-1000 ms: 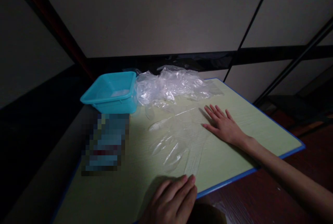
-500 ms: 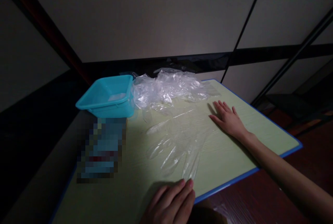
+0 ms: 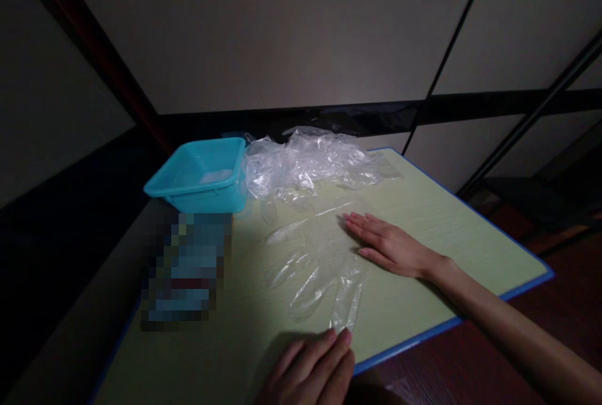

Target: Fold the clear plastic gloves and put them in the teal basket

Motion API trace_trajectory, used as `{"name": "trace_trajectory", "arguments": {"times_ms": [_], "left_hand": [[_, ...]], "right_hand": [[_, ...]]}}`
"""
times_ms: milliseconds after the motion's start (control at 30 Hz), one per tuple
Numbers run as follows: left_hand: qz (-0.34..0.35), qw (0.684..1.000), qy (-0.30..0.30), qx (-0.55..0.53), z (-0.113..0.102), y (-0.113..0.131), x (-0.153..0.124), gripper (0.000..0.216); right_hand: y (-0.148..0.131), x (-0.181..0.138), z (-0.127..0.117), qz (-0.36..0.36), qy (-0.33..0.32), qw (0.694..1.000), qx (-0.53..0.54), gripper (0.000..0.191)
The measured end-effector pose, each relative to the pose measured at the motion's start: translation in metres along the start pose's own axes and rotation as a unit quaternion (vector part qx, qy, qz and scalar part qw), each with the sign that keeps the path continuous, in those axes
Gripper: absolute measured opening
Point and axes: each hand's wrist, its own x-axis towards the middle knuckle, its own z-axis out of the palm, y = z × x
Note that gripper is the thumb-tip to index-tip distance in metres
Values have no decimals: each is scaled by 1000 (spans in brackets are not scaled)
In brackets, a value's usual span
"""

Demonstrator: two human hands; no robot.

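Note:
A clear plastic glove [image 3: 314, 267] lies spread flat on the pale green table [image 3: 437, 223]. My right hand [image 3: 388, 246] rests flat on the glove's right part, fingers stretched out and pointing left. My left hand [image 3: 310, 370] lies at the table's near edge, fingers together and extended, their tips touching the glove's nearest finger. Neither hand grips anything.
A heap of crumpled clear plastic gloves [image 3: 308, 157] sits at the table's far edge. A turquoise plastic tub [image 3: 202, 176] stands to its left. A blurred packet [image 3: 185, 270] lies in front of the tub. The table's blue rim [image 3: 470, 314] runs along the right side.
My right hand has slid left and nearer across the table, from beside the glove onto it. My left hand has stayed at the near edge.

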Motion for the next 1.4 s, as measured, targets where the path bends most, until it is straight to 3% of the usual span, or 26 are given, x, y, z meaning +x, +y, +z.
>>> {"name": "trace_trajectory", "arguments": {"times_ms": [167,300,567,667,900,1400], "left_hand": [[-18,1000,-7,-4,2,2,-2,37],[-21,1000,-7,-9,2,3,-4,37],[-50,998,8,-29,3,7,-5,38],[-34,999,-19,-23,0,6,-4,40],[1,999,-53,-7,-8,2,-2,40],[3,998,-65,-1,-10,2,0,41]], "right_hand": [[-14,0,-1,-41,-16,999,4,53],[-24,3,4,-27,-43,998,34,61],[7,-8,11,57,-32,997,-37,63],[15,-9,10,62,-32,996,-53,63],[18,-9,11,66,-37,995,-61,63],[19,-9,11,62,-43,995,-60,64]]}}
